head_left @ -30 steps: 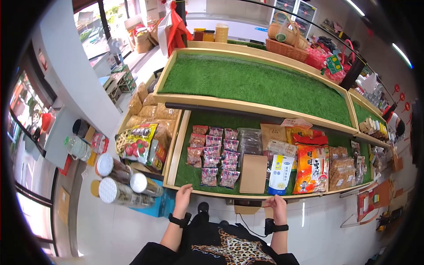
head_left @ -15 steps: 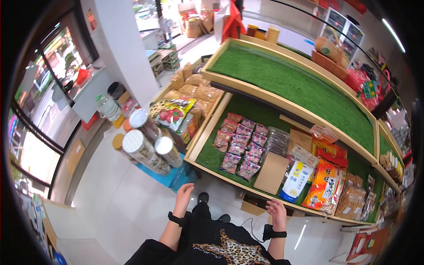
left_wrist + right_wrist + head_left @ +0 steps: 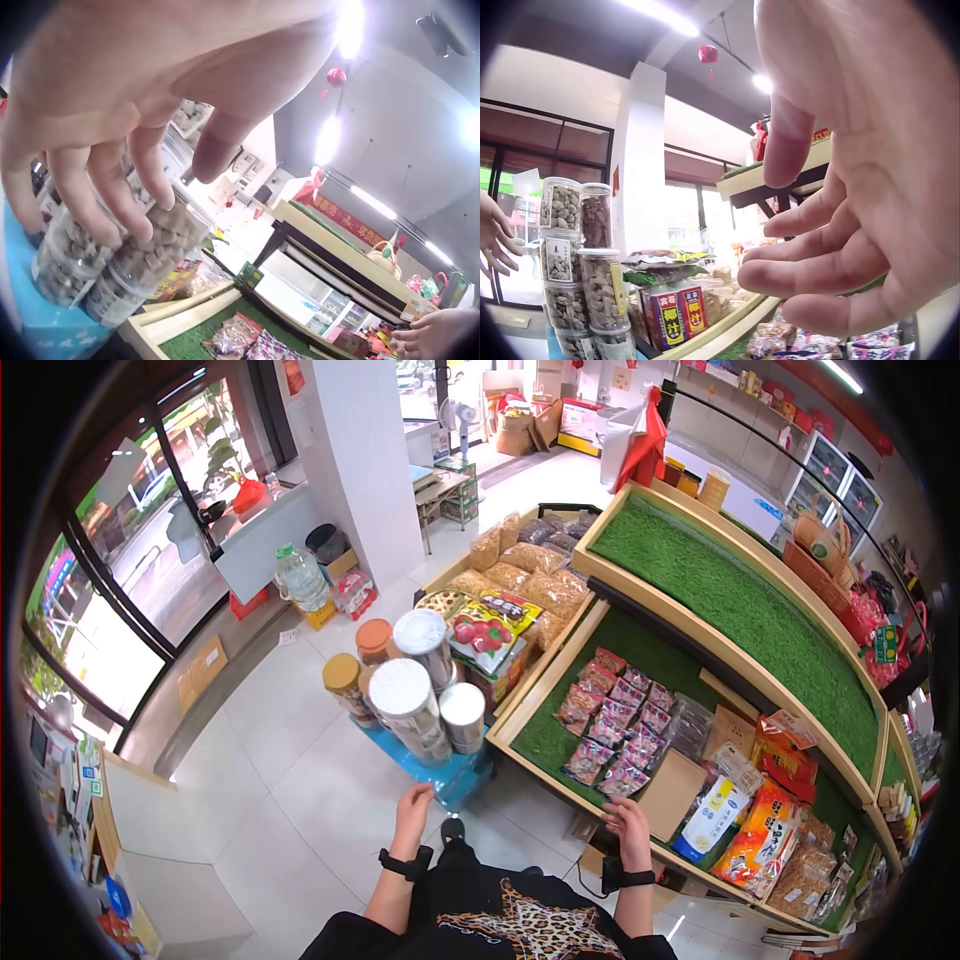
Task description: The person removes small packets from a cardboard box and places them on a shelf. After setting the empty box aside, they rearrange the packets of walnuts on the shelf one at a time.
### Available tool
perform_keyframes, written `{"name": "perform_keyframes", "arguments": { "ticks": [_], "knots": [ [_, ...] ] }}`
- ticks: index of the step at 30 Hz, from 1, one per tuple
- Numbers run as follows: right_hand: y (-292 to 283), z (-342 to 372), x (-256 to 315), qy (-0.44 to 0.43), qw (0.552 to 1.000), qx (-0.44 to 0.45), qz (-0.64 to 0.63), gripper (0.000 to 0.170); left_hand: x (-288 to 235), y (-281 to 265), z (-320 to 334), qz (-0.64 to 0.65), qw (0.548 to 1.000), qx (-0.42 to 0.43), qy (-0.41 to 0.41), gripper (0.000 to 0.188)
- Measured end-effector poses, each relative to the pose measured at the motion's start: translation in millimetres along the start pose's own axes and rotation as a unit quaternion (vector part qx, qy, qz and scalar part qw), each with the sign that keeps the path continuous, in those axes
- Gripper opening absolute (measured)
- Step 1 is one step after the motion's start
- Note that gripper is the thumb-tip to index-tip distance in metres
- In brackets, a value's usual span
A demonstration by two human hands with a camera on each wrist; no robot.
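My left hand (image 3: 410,822) hovers in front of the blue box (image 3: 462,788), fingers loosely bent and holding nothing. On that box stand stacked clear jars (image 3: 412,722) with white, orange and yellow lids. The right wrist view shows pale dried pieces inside the jars (image 3: 565,259). My right hand (image 3: 628,834) is in the air by the front edge of the wooden display shelf (image 3: 545,778), its fingers relaxed and empty. Small pink snack packets (image 3: 607,732) lie in rows on the shelf's green turf, beside a brown cardboard piece (image 3: 670,794).
Farther right on the shelf lie a white-and-blue pouch (image 3: 712,816) and an orange snack bag (image 3: 760,838). Bagged dry goods (image 3: 530,560) fill a bin behind the jars. A white pillar (image 3: 362,470) and a large water bottle (image 3: 302,580) stand at the left.
The head view has turned left, so the jars and blue box now lie nearer the middle, and the shelf has shifted right. Both hands stay empty before the body.
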State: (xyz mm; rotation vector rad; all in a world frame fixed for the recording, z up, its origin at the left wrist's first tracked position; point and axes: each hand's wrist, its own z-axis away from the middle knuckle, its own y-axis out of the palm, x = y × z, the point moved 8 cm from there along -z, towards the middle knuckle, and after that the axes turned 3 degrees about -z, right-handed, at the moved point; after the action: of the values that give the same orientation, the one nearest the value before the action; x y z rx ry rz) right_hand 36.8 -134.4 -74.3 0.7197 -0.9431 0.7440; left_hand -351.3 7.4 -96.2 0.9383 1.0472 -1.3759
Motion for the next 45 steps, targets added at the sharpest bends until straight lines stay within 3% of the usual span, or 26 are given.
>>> {"name": "perform_keyframes", "arguments": {
  "ticks": [8,15,17,18,20,22,25,26,29,30,32,33,34,36,38,40,41,43,45],
  "knots": [
    [116.5,-27.2,-17.8,0.020,0.998,0.045,0.047,0.025,-31.2,-67.2,-71.8,-0.055,0.998,0.016,-0.003,0.030],
    [122.9,-19.6,-29.6,0.018,0.999,-0.026,0.025,0.024,-23.8,-64.4,-112.1,-0.102,0.988,0.106,-0.041,0.021],
    [105.7,-16.8,-36.3,0.022,0.998,-0.057,0.018,0.023,-8.5,-48.8,-116.0,-0.152,0.966,0.205,-0.026,0.020],
    [97.0,-15.0,-38.4,0.024,0.998,-0.063,0.017,0.023,-2.0,-46.0,-117.1,-0.154,0.965,0.211,-0.028,0.020],
    [72.4,-10.8,-41.9,0.031,0.994,-0.109,-0.013,0.022,16.3,-31.5,-109.9,-0.170,0.943,0.277,-0.073,0.022],
    [48.5,-10.1,-45.8,0.033,0.991,-0.130,-0.030,0.024,23.7,-20.5,-102.2,-0.180,0.933,0.300,-0.082,0.025],
    [2.2,-14.4,-58.3,0.020,0.968,-0.177,-0.177,0.037,21.8,2.5,-89.0,-0.199,0.918,0.331,-0.088,0.029],
    [-14.4,-14.5,-67.7,0.038,0.950,-0.198,-0.237,0.039,20.2,9.6,-84.2,-0.206,0.913,0.340,-0.087,0.030],
    [-65.2,-24.9,-106.2,0.069,0.830,-0.244,-0.496,0.044,20.4,36.1,-81.3,-0.224,0.901,0.360,-0.089,0.031],
    [-81.9,-31.6,-114.5,0.067,0.831,-0.243,-0.497,0.044,18.7,47.8,-79.8,-0.216,0.901,0.367,-0.080,0.031],
    [-125.8,-35.6,-139.9,0.095,0.784,-0.350,-0.504,0.050,15.1,70.2,-79.9,-0.213,0.903,0.368,-0.067,0.030],
    [-148.5,-42.3,-152.5,0.088,0.795,-0.357,-0.483,0.063,10.6,81.5,-78.7,-0.215,0.903,0.369,-0.056,0.029],
    [-168.4,-50.7,-165.4,0.089,0.795,-0.352,-0.485,0.063,6.3,92.8,-76.9,-0.216,0.904,0.365,-0.054,0.029],
    [-211.2,-60.8,-203.1,0.110,0.738,-0.407,-0.526,0.074,-6.3,115.5,-71.5,-0.194,0.916,0.346,-0.066,0.029],
    [-242.1,-69.0,-231.0,0.146,0.716,-0.447,-0.516,0.070,-13.9,137.1,-67.9,-0.189,0.922,0.331,-0.065,0.029],
    [-276.1,-89.0,-271.0,0.161,0.701,-0.420,-0.554,0.064,-21.6,156.5,-62.1,-0.185,0.927,0.318,-0.068,0.030],
    [-277.9,-92.3,-270.3,0.166,0.700,-0.419,-0.554,0.064,-27.6,166.8,-57.4,-0.204,0.923,0.322,-0.059,0.031],
    [-288.2,-90.2,-251.0,0.137,0.793,-0.469,-0.363,0.054,-33.6,181.6,-48.7,-0.225,0.918,0.323,-0.052,0.031],
    [-278.0,-96.5,-240.3,0.162,0.771,-0.458,-0.411,0.048,-37.1,194.3,-42.2,-0.229,0.917,0.324,-0.043,0.032]
  ]
}}
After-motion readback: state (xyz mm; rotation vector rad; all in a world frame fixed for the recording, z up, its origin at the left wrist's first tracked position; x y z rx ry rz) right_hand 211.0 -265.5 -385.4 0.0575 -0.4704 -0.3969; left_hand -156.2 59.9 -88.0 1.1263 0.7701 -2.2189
